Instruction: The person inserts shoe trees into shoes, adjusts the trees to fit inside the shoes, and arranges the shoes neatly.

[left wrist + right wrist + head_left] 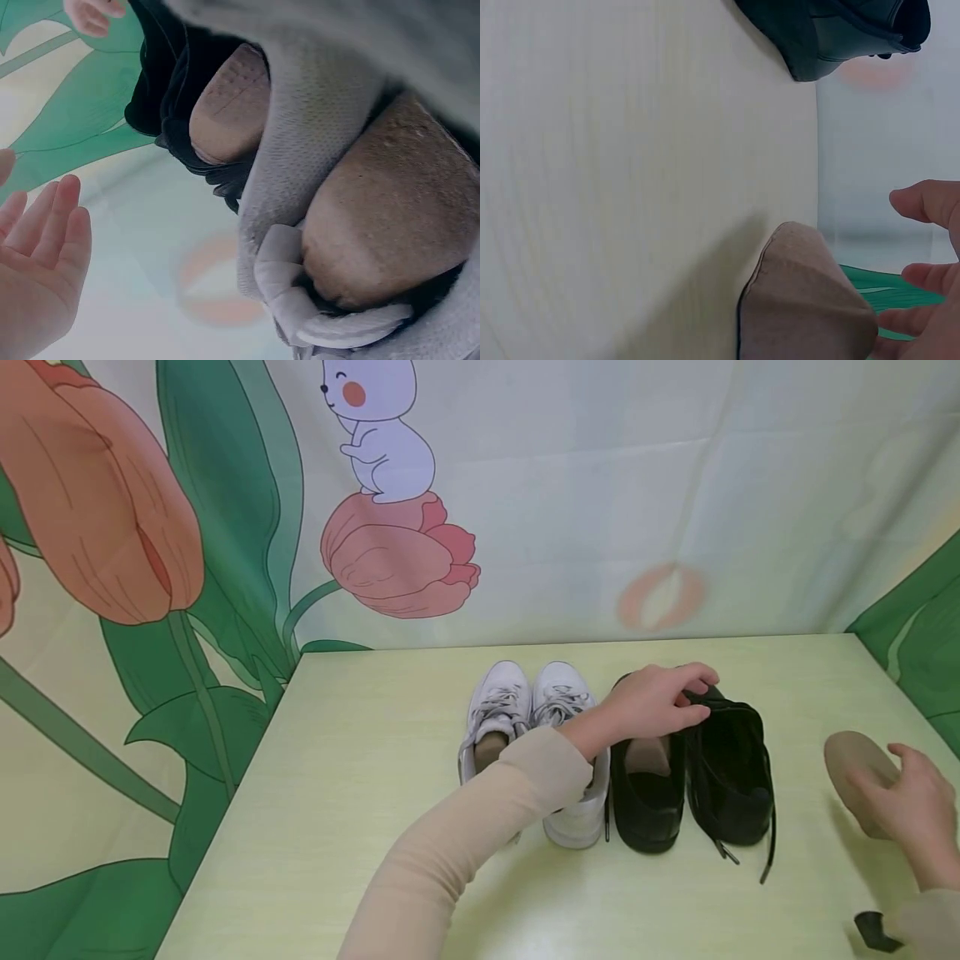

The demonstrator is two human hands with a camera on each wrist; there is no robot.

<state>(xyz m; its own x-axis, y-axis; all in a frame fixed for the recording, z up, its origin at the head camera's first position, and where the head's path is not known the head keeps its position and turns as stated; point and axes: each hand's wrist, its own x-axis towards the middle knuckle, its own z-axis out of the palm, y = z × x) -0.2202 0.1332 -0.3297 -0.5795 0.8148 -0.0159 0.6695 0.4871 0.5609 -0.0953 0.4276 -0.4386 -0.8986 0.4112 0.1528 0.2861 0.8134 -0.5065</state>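
My left hand (652, 700) reaches across the shoes and hovers over the front of the right black shoe (741, 810), its fingers parted with nothing between them. In the left wrist view the same hand (41, 262) shows relaxed, extended fingers. At the far right, my right hand (915, 797) holds a brown insole (855, 768) by its side, tilted above the table. The insole (802, 292) has a dark edge in the right wrist view. Another brown insole (647, 756) lies inside the left black shoe (651, 822).
To the left stand two white sneakers (501, 693), and brown insole material (489, 750) shows in one. Loose laces (770, 852) trail from the right black shoe. A small black object (877, 932) is by the right sleeve. A patterned cloth (562, 527) hangs behind the pale table (337, 827).
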